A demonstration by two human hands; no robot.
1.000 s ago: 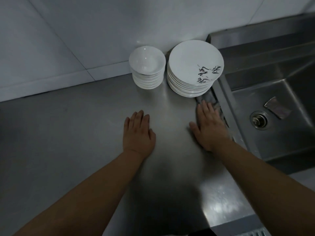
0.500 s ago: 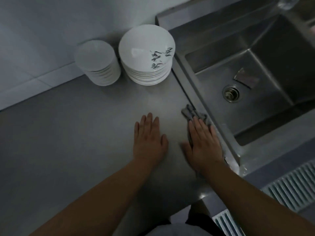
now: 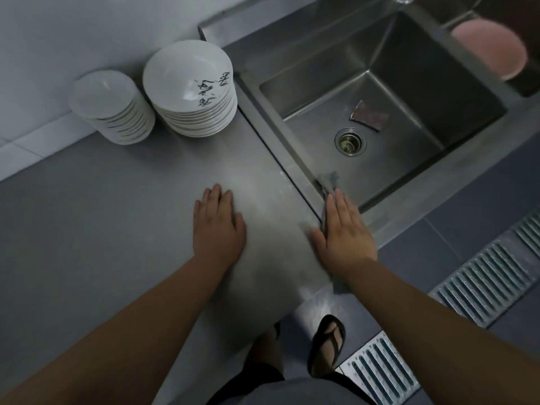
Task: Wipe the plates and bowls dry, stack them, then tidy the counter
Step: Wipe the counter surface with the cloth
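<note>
Dim, bluish, wide-angle bending at edges.

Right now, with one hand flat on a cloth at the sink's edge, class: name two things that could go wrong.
1. The cloth under the right hand lies on the sink rim; it might slip in.
2. The plate stack stands close to the sink; a wide sweep could knock it.

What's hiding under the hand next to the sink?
A grey cloth pokes out beyond the right hand, at the sink edge. The hand covers the rest.
</note>
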